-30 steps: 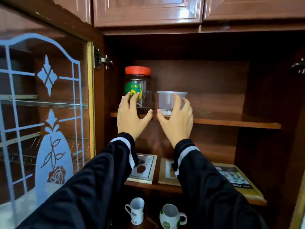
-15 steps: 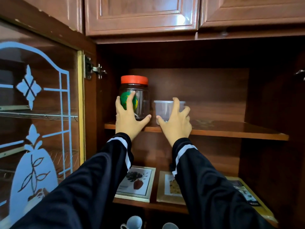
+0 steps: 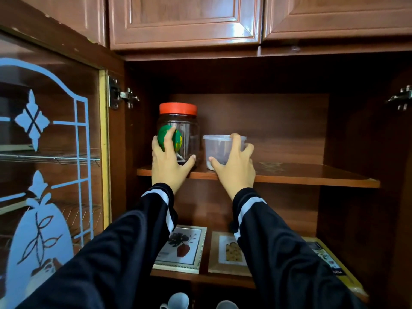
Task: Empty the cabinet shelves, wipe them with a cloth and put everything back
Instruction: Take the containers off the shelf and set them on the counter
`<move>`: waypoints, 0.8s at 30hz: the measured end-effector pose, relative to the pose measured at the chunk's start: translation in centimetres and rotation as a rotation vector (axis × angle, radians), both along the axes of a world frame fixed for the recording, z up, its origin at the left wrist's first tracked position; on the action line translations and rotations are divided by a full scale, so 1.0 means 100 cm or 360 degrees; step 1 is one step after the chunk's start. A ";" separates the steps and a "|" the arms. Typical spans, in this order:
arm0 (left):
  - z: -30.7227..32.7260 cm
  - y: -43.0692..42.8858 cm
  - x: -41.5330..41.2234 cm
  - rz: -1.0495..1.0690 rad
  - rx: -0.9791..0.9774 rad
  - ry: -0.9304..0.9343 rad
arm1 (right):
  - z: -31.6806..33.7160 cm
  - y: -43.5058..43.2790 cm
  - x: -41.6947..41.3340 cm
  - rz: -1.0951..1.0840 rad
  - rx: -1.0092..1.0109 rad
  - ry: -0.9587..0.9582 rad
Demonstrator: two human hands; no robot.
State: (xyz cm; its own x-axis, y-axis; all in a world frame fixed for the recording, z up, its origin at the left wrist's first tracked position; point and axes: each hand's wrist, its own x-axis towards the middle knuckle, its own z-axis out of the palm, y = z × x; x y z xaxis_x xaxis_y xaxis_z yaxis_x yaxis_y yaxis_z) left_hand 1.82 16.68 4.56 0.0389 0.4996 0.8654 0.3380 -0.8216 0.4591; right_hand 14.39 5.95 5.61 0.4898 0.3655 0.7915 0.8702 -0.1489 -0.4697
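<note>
Glossy, lacquered wood-look doors (image 3: 182, 18) gleam above a dark cabinet whose upper shelf (image 3: 301, 175) is polished brown wood, scuffed dull in one patch. On it, a clear plastic jar (image 3: 189, 134) carries a matt red plastic lid (image 3: 178, 108) and a glossy printed label (image 3: 161, 133). The tub (image 3: 215, 150) beside it is cloudy, translucent plastic. The open door (image 3: 44, 152) is smooth glass with a frosted pattern, hung on a bright metal hinge (image 3: 123, 95). The sleeves (image 3: 111, 253) look like smooth synthetic cloth, faintly sheened.

Bottom edge cuts off two mugs (image 3: 178, 301). Half of label (image 3: 178, 141) on jar (image 3: 188, 128) behind left hand (image 3: 169, 162). Part of middle picture (image 3: 225, 253) under right sleeve (image 3: 278, 253). Contents of tub (image 3: 216, 150) unclear.
</note>
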 end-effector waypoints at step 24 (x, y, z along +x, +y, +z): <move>-0.028 -0.073 -0.052 -0.0229 0.0126 -0.0149 | -0.039 -0.071 -0.049 0.0034 0.0393 -0.0081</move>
